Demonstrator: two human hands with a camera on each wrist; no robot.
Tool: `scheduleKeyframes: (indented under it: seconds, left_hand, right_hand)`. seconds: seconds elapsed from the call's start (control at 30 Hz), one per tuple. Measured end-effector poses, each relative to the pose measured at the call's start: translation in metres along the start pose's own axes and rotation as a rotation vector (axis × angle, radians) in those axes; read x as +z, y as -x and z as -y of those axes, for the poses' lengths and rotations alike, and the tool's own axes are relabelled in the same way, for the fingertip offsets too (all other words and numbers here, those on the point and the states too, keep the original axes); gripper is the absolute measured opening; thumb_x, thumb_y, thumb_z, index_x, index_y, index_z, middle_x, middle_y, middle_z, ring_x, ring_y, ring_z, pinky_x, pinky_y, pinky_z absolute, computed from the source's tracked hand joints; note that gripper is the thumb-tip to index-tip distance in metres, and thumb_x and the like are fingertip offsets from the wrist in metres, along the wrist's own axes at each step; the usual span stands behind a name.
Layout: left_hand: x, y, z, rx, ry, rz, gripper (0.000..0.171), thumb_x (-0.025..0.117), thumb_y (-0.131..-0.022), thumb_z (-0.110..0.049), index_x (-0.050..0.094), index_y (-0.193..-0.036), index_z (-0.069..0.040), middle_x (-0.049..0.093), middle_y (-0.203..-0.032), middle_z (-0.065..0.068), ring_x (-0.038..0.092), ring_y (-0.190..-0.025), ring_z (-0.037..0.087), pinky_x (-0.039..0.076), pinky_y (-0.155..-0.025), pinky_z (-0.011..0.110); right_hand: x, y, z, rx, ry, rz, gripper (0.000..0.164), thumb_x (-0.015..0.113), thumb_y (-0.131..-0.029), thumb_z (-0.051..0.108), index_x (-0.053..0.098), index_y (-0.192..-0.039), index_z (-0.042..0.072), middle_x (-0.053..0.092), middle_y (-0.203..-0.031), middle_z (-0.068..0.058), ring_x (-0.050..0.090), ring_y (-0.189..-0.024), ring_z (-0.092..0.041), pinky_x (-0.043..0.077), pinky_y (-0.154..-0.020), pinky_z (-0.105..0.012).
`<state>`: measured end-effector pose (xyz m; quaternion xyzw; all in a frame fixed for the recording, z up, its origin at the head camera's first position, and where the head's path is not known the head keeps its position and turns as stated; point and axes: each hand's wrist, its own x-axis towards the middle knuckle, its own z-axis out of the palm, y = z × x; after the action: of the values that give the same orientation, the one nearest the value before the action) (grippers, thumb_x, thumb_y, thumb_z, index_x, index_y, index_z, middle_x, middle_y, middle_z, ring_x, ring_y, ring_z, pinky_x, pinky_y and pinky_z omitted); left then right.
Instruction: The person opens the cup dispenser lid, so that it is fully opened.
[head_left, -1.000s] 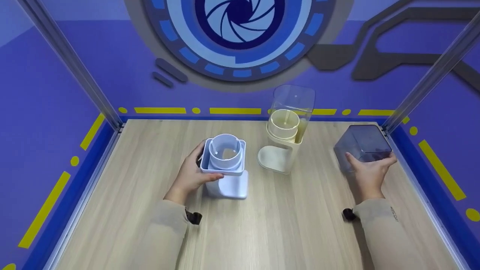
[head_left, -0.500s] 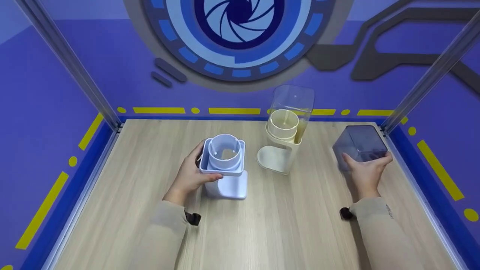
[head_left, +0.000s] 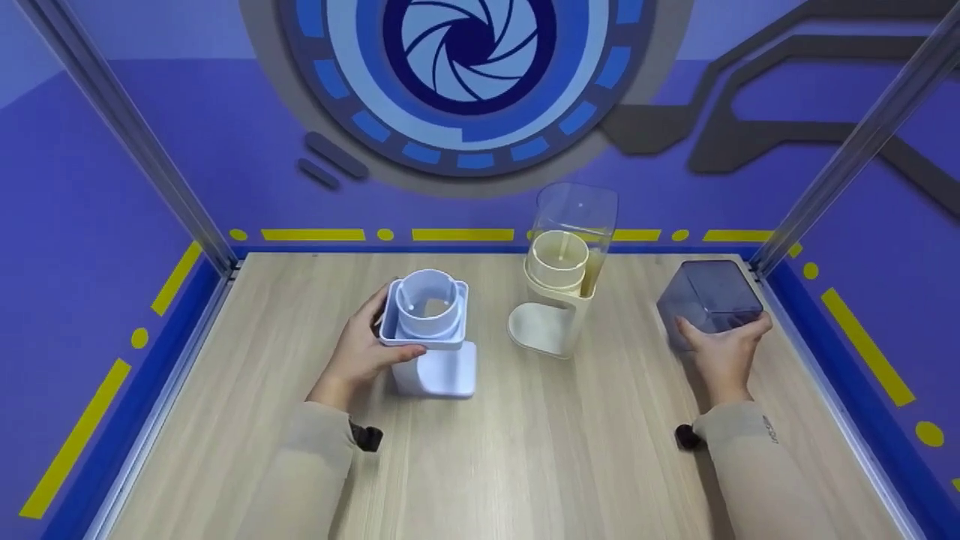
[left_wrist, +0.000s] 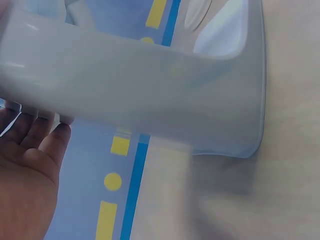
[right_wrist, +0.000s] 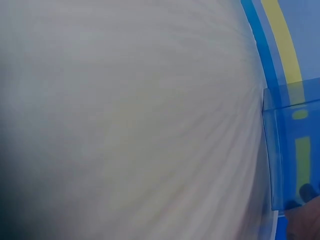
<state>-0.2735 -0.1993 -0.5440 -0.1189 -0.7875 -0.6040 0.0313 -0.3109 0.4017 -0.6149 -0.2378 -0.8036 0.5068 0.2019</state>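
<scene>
A white dispenser stand (head_left: 450, 371) with a round collar (head_left: 427, 304) in its square top stands left of the table's middle. My left hand (head_left: 356, 352) grips its upper part from the left, thumb along the front rim. In the left wrist view, the fingers of that hand (left_wrist: 30, 170) lie behind the stand's back wall (left_wrist: 125, 85). At the far right my right hand (head_left: 724, 360) holds a dark see-through square container (head_left: 709, 292), thumb and fingers spread round its near sides. The right wrist view shows part of the container (right_wrist: 285, 160); whether it touches the table is unclear.
A cream dispenser (head_left: 577, 322) with a clear upper container (head_left: 577, 202) stands at the back, between the two hands. Blue printed walls with metal corner posts border the wooden table (head_left: 540, 450) at the back and sides.
The dark container and my right hand have shifted slightly left. My left hand keeps its hold on the white stand. The head view has tilted up and turned a little.
</scene>
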Motion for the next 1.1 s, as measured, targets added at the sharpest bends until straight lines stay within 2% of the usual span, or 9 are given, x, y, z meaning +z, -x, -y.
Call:
scheduleKeyframes:
  seconds: [0.27, 0.53, 0.7, 0.93, 1.1]
  left_hand:
    - [-0.032, -0.006, 0.006, -0.015, -0.028, -0.015, 0.124, 0.106, -0.075, -0.011, 0.036, -0.178, -0.012, 0.052, -0.176, 0.013, 0.049, -0.161, 0.033, 0.034, -0.141, 0.054]
    - [-0.065, -0.008, 0.006, -0.070, -0.106, -0.010, 0.122, 0.104, -0.082, -0.017, 0.031, -0.180, -0.013, 0.044, -0.181, 0.013, 0.042, -0.166, 0.036, 0.029, -0.144, 0.059]
    - [-0.084, -0.010, 0.006, -0.091, -0.087, -0.013, 0.120, 0.101, -0.084, -0.012, 0.029, -0.180, -0.013, 0.042, -0.182, 0.015, 0.039, -0.168, 0.037, 0.027, -0.145, 0.059]
    - [-0.104, -0.009, 0.003, -0.131, -0.139, -0.012, 0.123, 0.100, -0.085, -0.013, 0.023, -0.182, -0.013, 0.035, -0.185, 0.017, 0.031, -0.173, 0.041, 0.023, -0.146, 0.062]
    - [-0.111, -0.011, -0.001, -0.143, -0.148, -0.006, 0.123, 0.097, -0.087, -0.009, 0.019, -0.182, -0.013, 0.032, -0.186, 0.018, 0.028, -0.174, 0.042, 0.021, -0.146, 0.063]
  right_hand:
    - [0.002, 0.002, -0.002, -0.018, 0.019, 0.013, 0.150, 0.102, -0.083, 0.045, -0.010, -0.177, 0.011, 0.001, -0.190, -0.022, 0.012, -0.178, -0.032, 0.017, -0.149, -0.046]
    - [-0.001, 0.002, -0.004, 0.003, 0.010, 0.032, 0.149, 0.100, -0.086, 0.043, -0.014, -0.177, 0.013, -0.003, -0.190, -0.021, 0.010, -0.179, -0.032, 0.017, -0.148, -0.048]
    - [-0.003, 0.001, -0.005, -0.003, 0.003, 0.030, 0.149, 0.101, -0.085, 0.042, -0.013, -0.177, 0.014, -0.002, -0.190, -0.020, 0.011, -0.179, -0.031, 0.017, -0.149, -0.046]
    - [-0.003, 0.000, -0.007, 0.018, 0.022, 0.041, 0.150, 0.100, -0.086, 0.044, -0.015, -0.177, 0.012, -0.003, -0.190, -0.021, 0.009, -0.179, -0.032, 0.015, -0.149, -0.047]
    - [-0.002, -0.002, -0.005, 0.036, 0.021, 0.051, 0.152, 0.100, -0.086, 0.045, -0.018, -0.177, 0.014, -0.007, -0.191, -0.019, 0.006, -0.179, -0.031, 0.014, -0.149, -0.048]
